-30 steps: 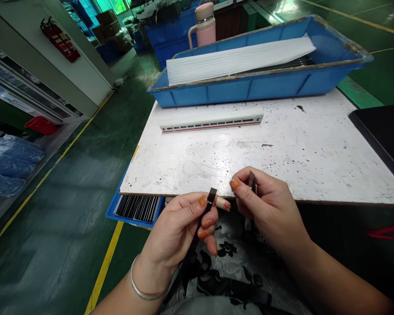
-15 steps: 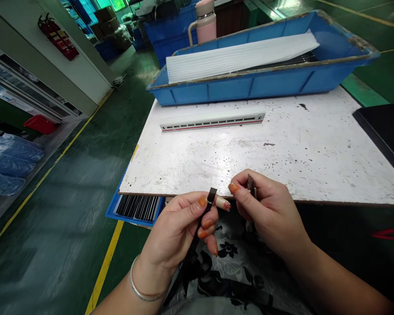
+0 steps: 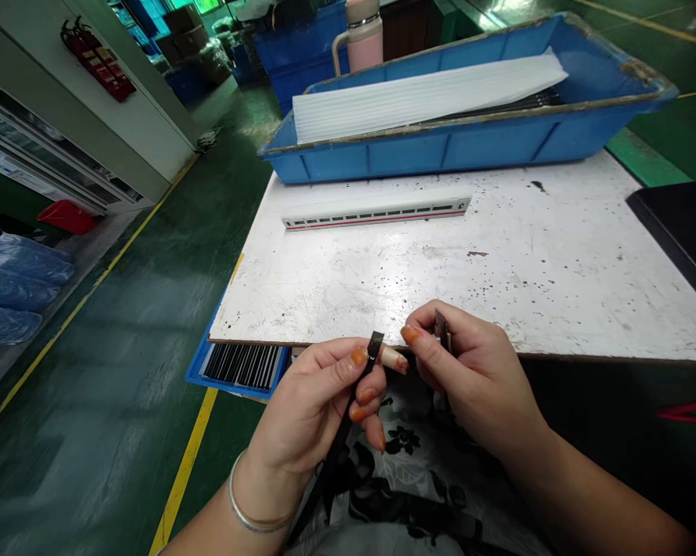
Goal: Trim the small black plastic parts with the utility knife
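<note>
My left hand (image 3: 318,401) is closed, pinching a flat black strip (image 3: 375,344) between thumb and fingers near its upper end. A small white mark shows on the strip, which runs down toward my lap. A pale covering wraps the tip of my left index finger. To the right, my right hand (image 3: 469,363) is closed around a small tool (image 3: 441,324) with a dark, flat, blade-like tip; most of it is hidden in the palm. Its thumb and index fingertip meet just short of the left index finger. Both hands are at the table's front edge.
A white model train car (image 3: 376,215) lies on the scuffed white table (image 3: 324,286). Behind it stands a blue tray (image 3: 405,158) with white foam sheeting (image 3: 429,96) over dark pieces. A blue bin (image 3: 194,374) of black strips sits below the left edge. A black object (image 3: 684,232) lies at right.
Both hands keep nearly the same pose and grips. The right thumb and the tool's tip shift very slightly. The camera view moves a little.
</note>
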A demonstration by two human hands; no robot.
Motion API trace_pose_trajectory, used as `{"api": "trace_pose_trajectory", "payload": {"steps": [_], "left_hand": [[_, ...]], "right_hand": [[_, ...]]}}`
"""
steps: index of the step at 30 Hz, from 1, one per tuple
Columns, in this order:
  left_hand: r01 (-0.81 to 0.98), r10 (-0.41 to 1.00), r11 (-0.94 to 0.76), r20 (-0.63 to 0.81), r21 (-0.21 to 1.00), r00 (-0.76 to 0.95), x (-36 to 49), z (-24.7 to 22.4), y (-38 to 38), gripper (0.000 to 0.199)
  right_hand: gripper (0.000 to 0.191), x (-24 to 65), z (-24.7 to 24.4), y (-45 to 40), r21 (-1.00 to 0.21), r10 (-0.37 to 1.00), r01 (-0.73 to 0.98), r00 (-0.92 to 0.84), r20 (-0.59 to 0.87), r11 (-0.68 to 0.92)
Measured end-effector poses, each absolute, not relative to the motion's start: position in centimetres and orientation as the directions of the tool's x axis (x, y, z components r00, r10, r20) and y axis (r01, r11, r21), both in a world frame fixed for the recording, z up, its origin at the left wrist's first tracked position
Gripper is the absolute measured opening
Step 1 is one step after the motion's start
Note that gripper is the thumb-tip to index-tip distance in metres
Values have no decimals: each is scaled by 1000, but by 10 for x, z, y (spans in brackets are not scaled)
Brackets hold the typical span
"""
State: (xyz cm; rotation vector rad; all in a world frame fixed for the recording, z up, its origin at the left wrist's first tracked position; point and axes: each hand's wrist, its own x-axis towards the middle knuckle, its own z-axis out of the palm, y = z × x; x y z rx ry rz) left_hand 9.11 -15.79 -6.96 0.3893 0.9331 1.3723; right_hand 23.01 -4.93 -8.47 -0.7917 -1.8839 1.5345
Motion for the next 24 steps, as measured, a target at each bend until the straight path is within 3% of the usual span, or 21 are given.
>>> {"api": "trace_pose_trajectory", "payload": {"steps": [7, 11, 14, 17, 21, 24], "left_hand": [[-638, 941, 201, -328, 743, -85, 91, -70, -159, 24], [-482, 917, 228, -353, 846, -187, 86, -72, -161, 22], [-341, 868, 327, -422, 882, -260, 80, -80, -164, 25], [-289, 831, 421, -493, 860, -257, 76, -94, -168, 30], [-230, 810, 481, -529, 846, -255, 77, -112, -171, 31], [-202, 809, 472, -512, 858, -287, 80, -120, -170, 29]], "right_hand": [[22, 230, -86, -49, -975, 748, 102, -658, 84, 200], [16, 239, -82, -50, -906, 649, 201, -754, 99, 372], [35, 254, -88, -55, -781, 573, 282, -812, 114, 556], [48, 268, -98, -59, -721, 545, 296, -828, 133, 626], [24, 271, -109, -59, -795, 556, 308, -830, 44, 522], [10, 267, -116, -56, -767, 534, 267, -837, 115, 583]]}}
